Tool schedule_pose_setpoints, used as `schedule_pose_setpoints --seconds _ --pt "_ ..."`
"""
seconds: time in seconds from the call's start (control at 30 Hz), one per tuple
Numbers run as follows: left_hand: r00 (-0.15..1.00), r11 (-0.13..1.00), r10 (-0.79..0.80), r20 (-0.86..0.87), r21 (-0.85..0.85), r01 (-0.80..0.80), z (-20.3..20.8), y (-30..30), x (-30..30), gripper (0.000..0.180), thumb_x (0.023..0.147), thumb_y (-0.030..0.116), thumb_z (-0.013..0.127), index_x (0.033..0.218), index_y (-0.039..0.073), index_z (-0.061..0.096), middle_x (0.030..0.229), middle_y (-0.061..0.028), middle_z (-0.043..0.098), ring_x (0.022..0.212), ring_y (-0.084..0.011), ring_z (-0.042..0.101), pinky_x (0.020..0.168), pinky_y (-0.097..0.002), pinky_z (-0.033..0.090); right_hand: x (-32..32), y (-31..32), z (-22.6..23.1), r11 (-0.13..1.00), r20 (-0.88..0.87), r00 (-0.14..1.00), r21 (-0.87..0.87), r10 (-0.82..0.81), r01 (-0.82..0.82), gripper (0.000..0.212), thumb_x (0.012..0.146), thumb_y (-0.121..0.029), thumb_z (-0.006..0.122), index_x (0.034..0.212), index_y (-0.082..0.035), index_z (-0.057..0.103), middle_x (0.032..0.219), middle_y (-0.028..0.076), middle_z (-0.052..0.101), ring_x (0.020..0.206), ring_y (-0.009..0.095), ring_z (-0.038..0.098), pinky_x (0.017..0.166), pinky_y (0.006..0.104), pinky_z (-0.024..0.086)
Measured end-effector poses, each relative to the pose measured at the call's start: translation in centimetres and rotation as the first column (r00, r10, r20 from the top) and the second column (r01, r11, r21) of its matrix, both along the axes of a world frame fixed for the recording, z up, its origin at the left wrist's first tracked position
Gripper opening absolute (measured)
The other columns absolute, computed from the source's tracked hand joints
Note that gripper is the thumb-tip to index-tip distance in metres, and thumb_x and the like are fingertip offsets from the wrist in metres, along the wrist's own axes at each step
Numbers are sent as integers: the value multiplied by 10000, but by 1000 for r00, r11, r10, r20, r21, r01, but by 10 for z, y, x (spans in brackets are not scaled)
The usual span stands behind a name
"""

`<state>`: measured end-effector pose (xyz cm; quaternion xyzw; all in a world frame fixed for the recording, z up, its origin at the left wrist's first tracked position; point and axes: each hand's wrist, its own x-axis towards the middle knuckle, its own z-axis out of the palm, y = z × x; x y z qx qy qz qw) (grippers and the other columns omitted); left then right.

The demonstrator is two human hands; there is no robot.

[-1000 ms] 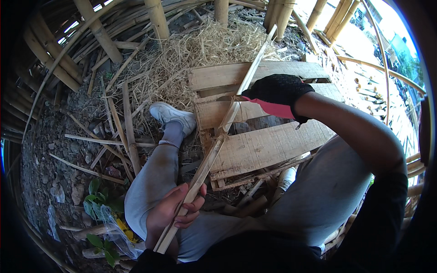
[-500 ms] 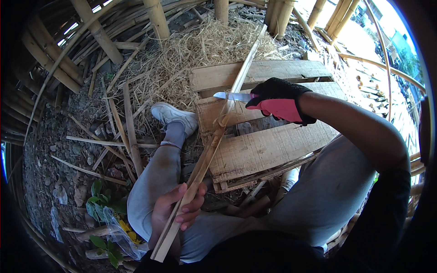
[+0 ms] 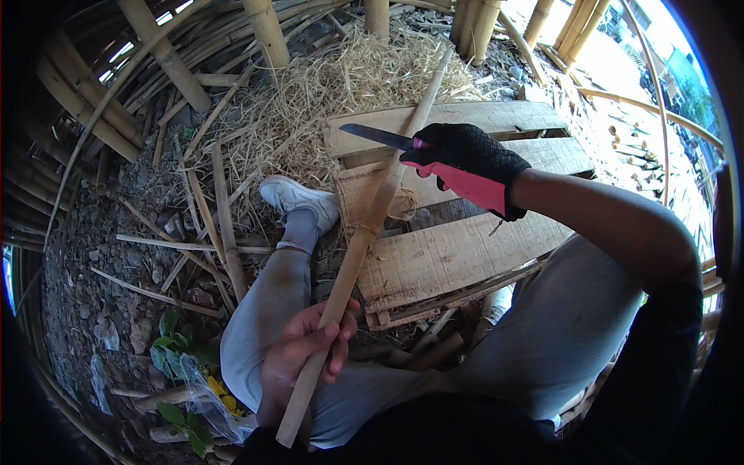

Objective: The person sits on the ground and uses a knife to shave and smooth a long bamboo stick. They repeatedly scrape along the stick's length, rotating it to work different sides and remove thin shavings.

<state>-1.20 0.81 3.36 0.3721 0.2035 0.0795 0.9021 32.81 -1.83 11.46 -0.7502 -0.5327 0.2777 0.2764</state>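
Observation:
My bare left hand (image 3: 310, 345) is wrapped round the lower part of a long split bamboo strip (image 3: 353, 260). The strip slants up and away across a low wooden slat platform (image 3: 449, 263), its rounded outer side and a node facing up. In a black and pink glove, my right hand (image 3: 469, 167) grips a knife (image 3: 376, 135) by its handle. The dark blade points left and passes above the upper part of the strip; whether it touches cannot be told. A thin curled shaving (image 3: 403, 205) lies on the platform beside the strip.
A heap of pale bamboo shavings (image 3: 310, 101) lies beyond the platform. Loose bamboo strips (image 3: 225, 209) are scattered on the ground at left, near my white shoe (image 3: 298, 198). Bamboo posts (image 3: 267, 35) stand behind. A plastic bag (image 3: 205, 395) and leaves lie at lower left.
The bamboo strip has been turned from its grooved inner side to its rounded side. The knife has lifted and moved slightly up and left, its blade now dark rather than bright.

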Motion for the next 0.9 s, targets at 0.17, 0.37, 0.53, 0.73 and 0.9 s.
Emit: schedule_pose_setpoints --seconds 0.17,0.37,0.53,0.73,0.9 --pt "964 940 103 246 -340 -14 -13 8 -8 496 1016 213 548 1409 -16 350 945 -122 533 590 -161 640 455 -245 566 -8 -4 6 931 609 755 72 243 -358 224 891 -252 683 1021 -71 666 945 113 711 891 296 696 786 391 553" --pt "992 935 104 74 -348 -72 -5 2 -2 621 968 132 587 1434 -72 231 958 -198 510 653 -272 690 513 -359 642 -16 -9 -2 710 920 346 118 185 -694 152 839 -207 674 934 -90 649 898 73 626 793 265 646 659 397 528" --pt "951 899 71 301 -432 69 -6 1 0 603 997 171 557 1428 -66 207 896 -169 497 602 -247 655 430 -315 582 -27 -12 10 736 988 122 13 95 -677 140 803 -173 669 895 -85 610 893 80 591 877 260 614 665 396 510" --pt "945 868 120 303 -494 48 -23 15 3 361 1046 244 493 1281 -5 379 815 -83 467 508 -150 531 347 -221 463 -26 -22 35 728 969 235 109 73 -677 143 826 -159 670 942 -86 629 886 73 616 857 284 618 672 425 508" --pt "995 980 95 -26 -175 -98 -11 16 9 217 1073 223 425 1152 23 450 837 -63 452 471 -104 453 305 -190 357 -17 -12 54 854 762 600 125 243 -506 142 892 -172 643 1016 -105 653 887 93 693 815 303 683 706 400 546"
